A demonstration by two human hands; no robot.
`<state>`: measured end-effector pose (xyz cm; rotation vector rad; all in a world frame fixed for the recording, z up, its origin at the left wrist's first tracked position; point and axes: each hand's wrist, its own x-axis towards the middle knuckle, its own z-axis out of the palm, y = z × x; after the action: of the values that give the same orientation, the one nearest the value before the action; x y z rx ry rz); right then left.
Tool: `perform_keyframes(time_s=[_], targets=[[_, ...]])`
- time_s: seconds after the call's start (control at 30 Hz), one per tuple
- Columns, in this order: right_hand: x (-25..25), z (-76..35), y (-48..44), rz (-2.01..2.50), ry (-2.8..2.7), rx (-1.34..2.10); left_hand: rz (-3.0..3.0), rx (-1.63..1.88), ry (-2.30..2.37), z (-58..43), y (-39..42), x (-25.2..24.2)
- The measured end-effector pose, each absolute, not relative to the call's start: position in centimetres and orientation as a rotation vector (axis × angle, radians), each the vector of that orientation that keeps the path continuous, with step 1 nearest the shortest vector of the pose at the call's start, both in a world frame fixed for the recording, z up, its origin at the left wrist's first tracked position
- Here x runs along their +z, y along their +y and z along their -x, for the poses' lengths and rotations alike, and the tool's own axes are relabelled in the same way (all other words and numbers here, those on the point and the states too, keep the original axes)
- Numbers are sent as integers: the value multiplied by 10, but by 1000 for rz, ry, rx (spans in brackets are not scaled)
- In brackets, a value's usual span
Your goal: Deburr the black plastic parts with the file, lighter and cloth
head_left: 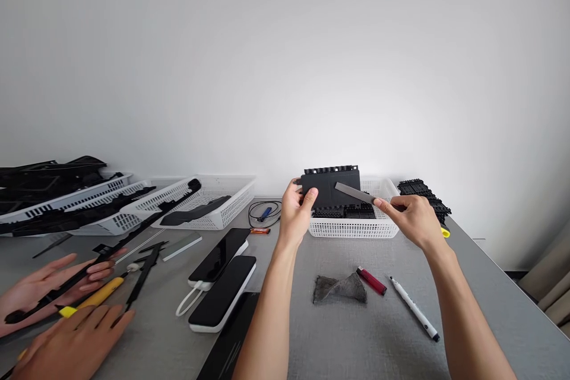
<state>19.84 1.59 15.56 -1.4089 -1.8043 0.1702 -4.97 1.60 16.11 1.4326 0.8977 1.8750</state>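
Observation:
My left hand grips the left edge of a flat black plastic part, thumb on its near face. The part is held up above a white basket, and a row of notches runs along its top edge. In my right hand is a flat grey metal file, pinched near one end. The file's far end lies over the face of the black part; whether it touches cannot be made out. More black plastic parts lie in the basket beneath.
A crumpled grey cloth, a red lighter and a white marker lie between my forearms. Phones rest to the left. Further left, a co-worker's hands hold a long black strip. Black parts are stacked right.

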Motion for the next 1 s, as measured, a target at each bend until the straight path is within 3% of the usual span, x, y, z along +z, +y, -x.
perform_keyframes(time_s=[0.4,0.73,1.0], targets=[[152,-208,25,1360,-1822,155,-1426,1895,952,56,21,158],[149,-177,23,1076,-1555,770,-1368,1890,928,46,21,157],[145,-152,18,1006,-1331,896,-1363,1768,842,30,15,157]])
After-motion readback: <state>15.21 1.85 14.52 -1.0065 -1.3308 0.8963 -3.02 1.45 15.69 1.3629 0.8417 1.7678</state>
